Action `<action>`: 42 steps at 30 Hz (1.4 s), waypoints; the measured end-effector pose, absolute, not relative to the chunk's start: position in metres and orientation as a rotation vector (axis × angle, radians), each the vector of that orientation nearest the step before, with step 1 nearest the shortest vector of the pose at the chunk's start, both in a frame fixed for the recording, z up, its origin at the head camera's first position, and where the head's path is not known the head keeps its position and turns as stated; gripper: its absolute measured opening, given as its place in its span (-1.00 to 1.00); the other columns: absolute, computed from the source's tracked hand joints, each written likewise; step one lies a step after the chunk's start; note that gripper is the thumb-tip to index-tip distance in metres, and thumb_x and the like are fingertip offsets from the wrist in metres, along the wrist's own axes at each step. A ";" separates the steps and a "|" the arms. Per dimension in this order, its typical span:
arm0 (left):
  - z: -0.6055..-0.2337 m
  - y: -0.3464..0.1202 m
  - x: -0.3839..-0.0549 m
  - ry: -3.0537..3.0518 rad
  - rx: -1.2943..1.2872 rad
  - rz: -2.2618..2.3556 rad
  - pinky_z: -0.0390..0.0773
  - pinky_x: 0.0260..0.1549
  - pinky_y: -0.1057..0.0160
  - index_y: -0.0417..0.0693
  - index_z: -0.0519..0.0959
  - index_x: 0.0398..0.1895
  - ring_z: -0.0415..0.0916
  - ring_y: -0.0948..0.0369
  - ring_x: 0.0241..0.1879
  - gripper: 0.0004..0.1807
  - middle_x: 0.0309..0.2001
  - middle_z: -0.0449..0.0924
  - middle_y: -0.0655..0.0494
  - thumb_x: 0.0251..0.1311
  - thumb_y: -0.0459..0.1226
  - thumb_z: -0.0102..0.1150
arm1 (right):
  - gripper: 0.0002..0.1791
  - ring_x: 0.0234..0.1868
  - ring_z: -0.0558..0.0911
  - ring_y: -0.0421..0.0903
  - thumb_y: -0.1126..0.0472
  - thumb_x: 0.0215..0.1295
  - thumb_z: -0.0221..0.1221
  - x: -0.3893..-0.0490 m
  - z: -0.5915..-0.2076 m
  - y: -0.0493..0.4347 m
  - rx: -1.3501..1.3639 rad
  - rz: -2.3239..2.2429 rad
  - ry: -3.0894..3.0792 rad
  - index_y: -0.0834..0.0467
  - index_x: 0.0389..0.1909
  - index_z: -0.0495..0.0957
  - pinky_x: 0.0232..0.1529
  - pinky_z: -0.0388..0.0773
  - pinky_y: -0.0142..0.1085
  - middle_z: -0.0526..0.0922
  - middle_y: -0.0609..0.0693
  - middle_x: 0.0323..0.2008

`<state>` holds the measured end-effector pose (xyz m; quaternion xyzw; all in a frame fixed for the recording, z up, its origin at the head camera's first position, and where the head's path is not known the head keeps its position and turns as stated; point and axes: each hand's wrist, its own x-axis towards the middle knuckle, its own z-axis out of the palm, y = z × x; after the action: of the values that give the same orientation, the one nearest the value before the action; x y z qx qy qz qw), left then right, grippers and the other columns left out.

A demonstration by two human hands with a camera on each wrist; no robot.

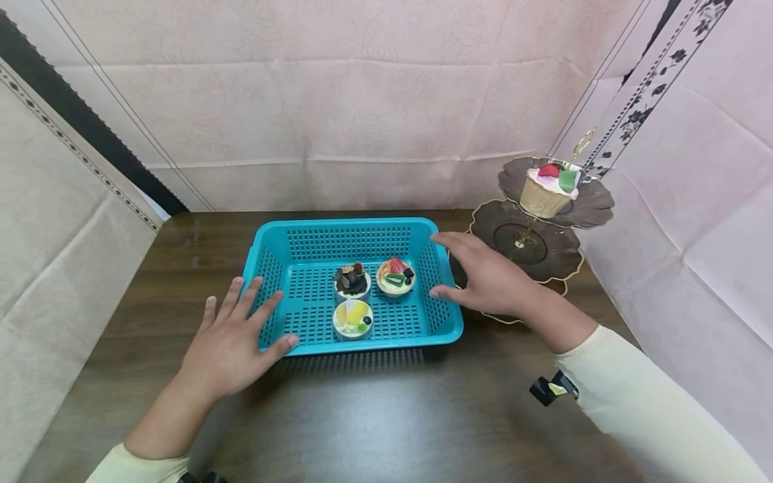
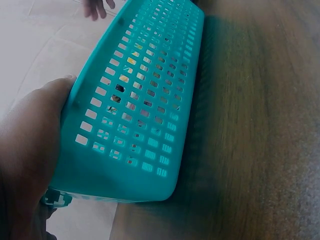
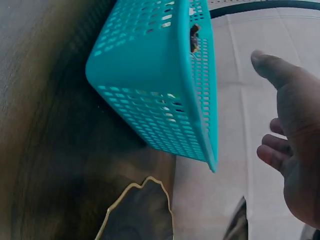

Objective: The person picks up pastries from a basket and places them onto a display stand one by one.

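Observation:
A turquoise plastic basket (image 1: pixel 344 225) sits on the table with three small cupcakes inside: a chocolate-topped cupcake (image 1: pixel 351 280), a cupcake with red and green fruit (image 1: pixel 395 277) and one with yellow topping (image 1: pixel 353 318). My left hand (image 1: pixel 232 349) is at the basket's left front corner, fingers spread and thumb over the rim; the left wrist view has this hand (image 2: pixel 30 135) right at the rim. Over the right rim hovers my right hand (image 1: pixel 492 275), thumb and fingers apart. From the right wrist, a gap shows between that hand (image 3: pixel 295 130) and the basket (image 3: pixel 140 65).
Behind my right hand stands a tiered stand of dark scalloped plates with gold edges (image 1: pixel 555 251). Its top plate bears a larger cupcake (image 1: pixel 548 194) with red and green topping. Pale cloth (image 1: pixel 386 127) hangs behind the brown wooden table (image 1: pixel 386 416) and at both sides.

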<state>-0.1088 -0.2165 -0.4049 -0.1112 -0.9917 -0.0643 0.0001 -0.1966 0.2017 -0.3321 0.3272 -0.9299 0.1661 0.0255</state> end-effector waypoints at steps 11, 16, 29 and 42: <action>-0.405 -0.217 -0.109 -3.113 -0.340 -0.203 -0.26 0.35 -0.52 0.02 0.20 0.61 -0.52 -0.21 0.58 0.05 0.63 -0.18 -0.25 0.29 0.52 -0.33 | 0.09 0.51 0.24 0.21 -0.31 0.22 0.36 -0.212 -0.350 0.177 1.088 0.404 -3.051 0.21 0.57 0.16 0.41 0.29 0.12 0.28 0.24 0.49; -0.407 -0.218 -0.109 -3.106 -0.336 -0.201 -0.26 0.35 -0.52 0.01 0.21 0.60 -0.52 -0.21 0.58 0.06 0.63 -0.17 -0.25 0.28 0.53 -0.32 | 0.09 0.53 0.19 0.21 -0.34 0.21 0.35 -0.215 -0.356 0.165 1.091 0.347 -3.083 0.18 0.57 0.18 0.42 0.27 0.11 0.28 0.20 0.50; -0.408 -0.220 -0.110 -3.102 -0.334 -0.213 -0.28 0.36 -0.51 0.01 0.21 0.60 -0.54 -0.19 0.59 0.06 0.63 -0.19 -0.24 0.29 0.53 -0.32 | 0.09 0.49 0.25 0.13 -0.41 0.16 0.34 -0.233 -0.367 0.141 1.083 0.012 -3.071 0.26 0.49 0.32 0.42 0.31 0.00 0.38 0.18 0.43; -0.406 -0.217 -0.109 -3.115 -0.329 -0.213 -0.31 0.36 -0.51 0.03 0.20 0.61 -0.54 -0.19 0.58 0.06 0.63 -0.20 -0.24 0.28 0.54 -0.34 | 0.06 0.47 0.25 0.12 -0.39 0.15 0.36 -0.244 -0.372 0.132 1.079 -0.123 -3.136 0.28 0.45 0.36 0.47 0.23 -0.04 0.43 0.18 0.39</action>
<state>-0.1092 -0.2170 -0.4065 -0.1049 -0.9922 -0.0677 0.0008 -0.2440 0.1316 -0.3718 0.3240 -0.9412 -0.0371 -0.0884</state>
